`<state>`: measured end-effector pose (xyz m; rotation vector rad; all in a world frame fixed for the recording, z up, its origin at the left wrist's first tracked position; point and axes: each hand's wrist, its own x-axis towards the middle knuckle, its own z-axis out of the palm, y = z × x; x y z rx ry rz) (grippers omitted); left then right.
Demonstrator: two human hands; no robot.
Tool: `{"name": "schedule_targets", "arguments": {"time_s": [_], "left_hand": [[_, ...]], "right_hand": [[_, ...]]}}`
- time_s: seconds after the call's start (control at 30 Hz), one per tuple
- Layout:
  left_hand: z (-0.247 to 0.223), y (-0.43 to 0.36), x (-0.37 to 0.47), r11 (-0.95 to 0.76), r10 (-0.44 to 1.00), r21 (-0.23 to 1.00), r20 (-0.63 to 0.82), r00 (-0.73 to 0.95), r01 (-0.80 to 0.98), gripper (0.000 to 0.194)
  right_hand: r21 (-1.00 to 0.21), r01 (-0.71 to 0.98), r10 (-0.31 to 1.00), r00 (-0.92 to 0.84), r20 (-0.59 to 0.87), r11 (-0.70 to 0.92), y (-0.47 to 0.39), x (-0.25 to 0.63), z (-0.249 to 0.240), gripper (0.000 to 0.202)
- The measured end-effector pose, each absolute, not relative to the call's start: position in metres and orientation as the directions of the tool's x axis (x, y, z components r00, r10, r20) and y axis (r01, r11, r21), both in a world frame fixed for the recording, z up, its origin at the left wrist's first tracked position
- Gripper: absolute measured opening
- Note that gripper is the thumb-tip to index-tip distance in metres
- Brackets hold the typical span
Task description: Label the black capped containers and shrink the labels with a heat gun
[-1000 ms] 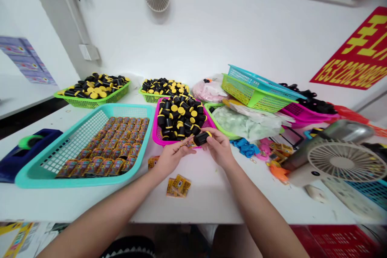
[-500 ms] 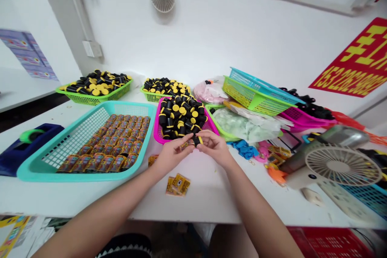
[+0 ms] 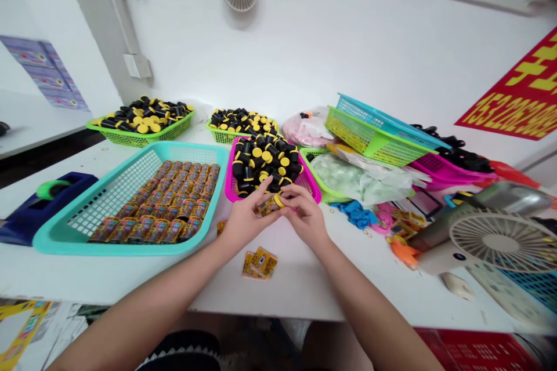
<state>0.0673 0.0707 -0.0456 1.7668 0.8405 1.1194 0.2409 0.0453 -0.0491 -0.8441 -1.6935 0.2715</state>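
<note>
1. The canister [image 3: 270, 204] is between the two hands, above the surface [image 3: 300, 287] and in front of the magenta basket [image 3: 229, 185].
2. A second ago I see its bare black side in the right hand; now the side facing me shows an orange-yellow printed label, with a yellow lid at the right end.
3. The left hand's [image 3: 248, 217] grip is closed on the labelled body near its left end. One of its fingers now points up toward the basket, where half a second ago it lies lower.
4. The right hand's [image 3: 304, 213] grip pinches the lid end, its fingertips close to the left hand's.
5. Loose black canisters with yellow lids [image 3: 265, 159] stay heaped in the magenta basket.
6. To the left, rows of labelled canisters [image 3: 161, 203] fill part of the turquoise basket [image 3: 126, 249], as before.
7. Two overlapping printed orange labels [image 3: 261, 264] lie where they were, near the front edge.
</note>
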Motion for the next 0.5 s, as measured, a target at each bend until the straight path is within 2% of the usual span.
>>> {"name": "schedule_targets", "arguments": {"time_s": [0.03,0.1,0.17,0.23,0.3,0.4,0.5], "left_hand": [[-0.045,0.071,0.067,-0.365,0.877,0.93,0.328,0.352,0.044,0.08],[-0.044,0.072,0.068,-0.291,0.892,0.952,0.307,0.333,-0.099,0.088],[-0.043,0.07,0.069,-0.227,0.879,0.946,0.301,0.37,-0.231,0.095],[-0.041,0.066,0.071,-0.187,0.848,0.934,0.311,0.43,-0.305,0.095],[-0.04,0.061,0.072,-0.167,0.816,0.933,0.312,0.487,-0.318,0.085],[-0.039,0.055,0.072,-0.123,0.77,0.963,0.246,0.589,-0.241,0.068],[-0.039,0.052,0.07,-0.106,0.764,0.978,0.196,0.615,-0.18,0.064]], "right_hand": [[-0.504,0.461,0.619,-0.134,0.774,0.73,0.043,0.24,-0.049,0.019],[-0.366,0.567,0.574,-0.242,0.782,0.738,0.039,0.238,-0.05,0.047],[-0.255,0.632,0.53,-0.292,0.796,0.732,0.034,0.237,-0.051,0.065],[-0.18,0.656,0.468,-0.294,0.833,0.733,0.031,0.235,-0.053,0.065],[-0.135,0.657,0.418,-0.295,0.859,0.742,0.028,0.232,-0.054,0.064],[-0.065,0.668,0.38,-0.337,0.861,0.741,0.025,0.225,-0.052,0.066],[-0.033,0.701,0.385,-0.351,0.853,0.712,0.022,0.217,-0.048,0.063]]}}
